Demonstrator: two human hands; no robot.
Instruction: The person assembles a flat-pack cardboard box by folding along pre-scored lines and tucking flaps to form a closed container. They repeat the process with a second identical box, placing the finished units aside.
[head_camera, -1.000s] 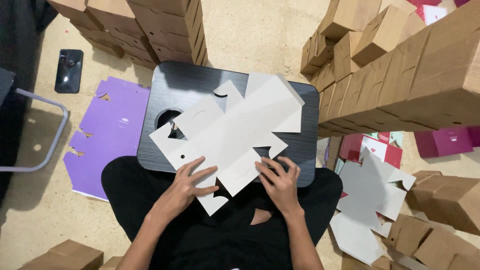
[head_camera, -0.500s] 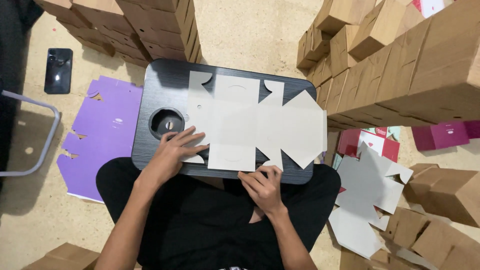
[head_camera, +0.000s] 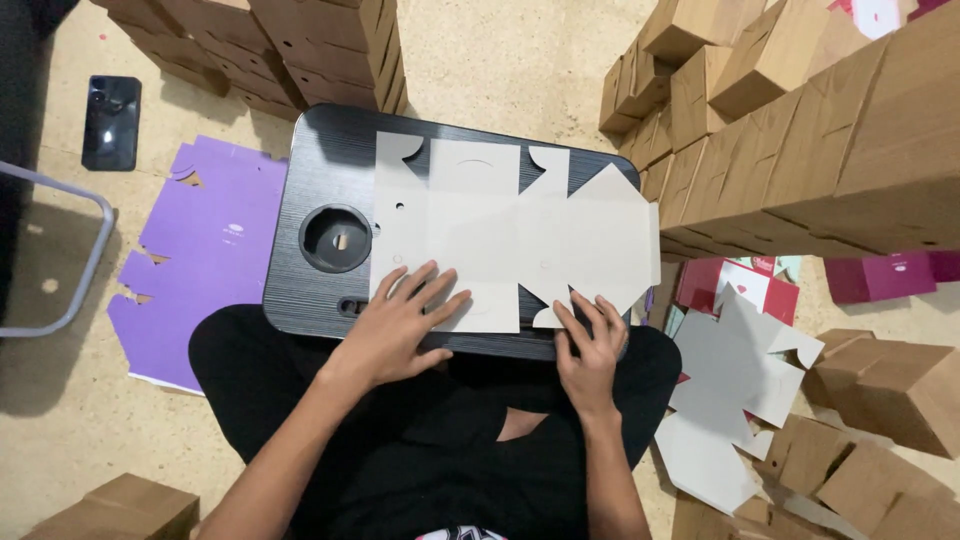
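Observation:
A flat die-cut cardboard box blank (head_camera: 500, 235), white side up, lies spread on a black lap tray (head_camera: 330, 170) over my legs. My left hand (head_camera: 395, 325) rests flat with spread fingers on the blank's near left panel. The fingertips of my right hand (head_camera: 592, 345) press on the near right flap at the tray's front edge. Neither hand grips anything.
Stacks of folded brown boxes (head_camera: 800, 130) rise at the right and back left (head_camera: 290, 50). Flat purple blanks (head_camera: 200, 260) lie on the floor at left beside a dark phone (head_camera: 110, 122). More white blanks (head_camera: 740, 390) and magenta boxes (head_camera: 880, 275) lie at right.
The blank was held tilted in both hands; it has since been laid flat on the tray and squared up, and both hands now press on its near edge.

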